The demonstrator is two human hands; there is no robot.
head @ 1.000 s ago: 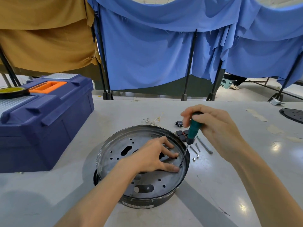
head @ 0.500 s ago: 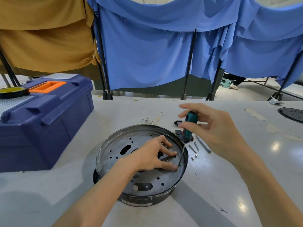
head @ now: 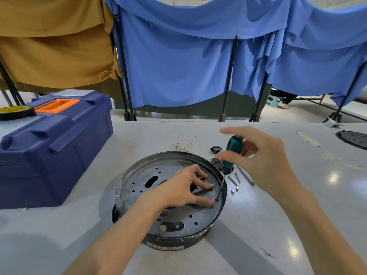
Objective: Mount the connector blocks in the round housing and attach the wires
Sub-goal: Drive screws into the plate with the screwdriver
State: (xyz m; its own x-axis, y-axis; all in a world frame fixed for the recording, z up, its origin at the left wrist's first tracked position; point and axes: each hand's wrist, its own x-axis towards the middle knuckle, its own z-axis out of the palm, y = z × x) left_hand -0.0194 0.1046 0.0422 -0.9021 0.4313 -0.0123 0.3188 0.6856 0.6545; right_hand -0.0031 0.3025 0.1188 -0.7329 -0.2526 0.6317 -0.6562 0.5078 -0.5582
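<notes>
The round metal housing (head: pixel 137 175) lies on the grey table in front of me. My left hand (head: pixel 182 189) is inside it, its fingers pressing on a small black block (head: pixel 193 188) on the perforated floor. My right hand (head: pixel 264 161) holds a green-handled screwdriver (head: pixel 233 149) between thumb and fingers, with the index finger lifted off. The tip of its shaft stands on a screw (head: pixel 216 199) near the right wall, beside my left thumb. Two more black connector blocks (head: pixel 215 149) (head: pixel 216 161) and a bunch of thin wires (head: pixel 185 145) lie behind the housing.
Loose bolts and nuts (head: pixel 232 180) lie on the table right of the housing. A blue toolbox (head: pixel 49 151) with a tape roll (head: pixel 15 112) on it stands at the left. A black round cover (head: pixel 353 138) lies at the far right edge. Curtains hang behind the table.
My right hand has loosened from a full fist on the handle to a hold with thumb and fingers, the index finger now raised. My left hand and the housing have stayed in place.
</notes>
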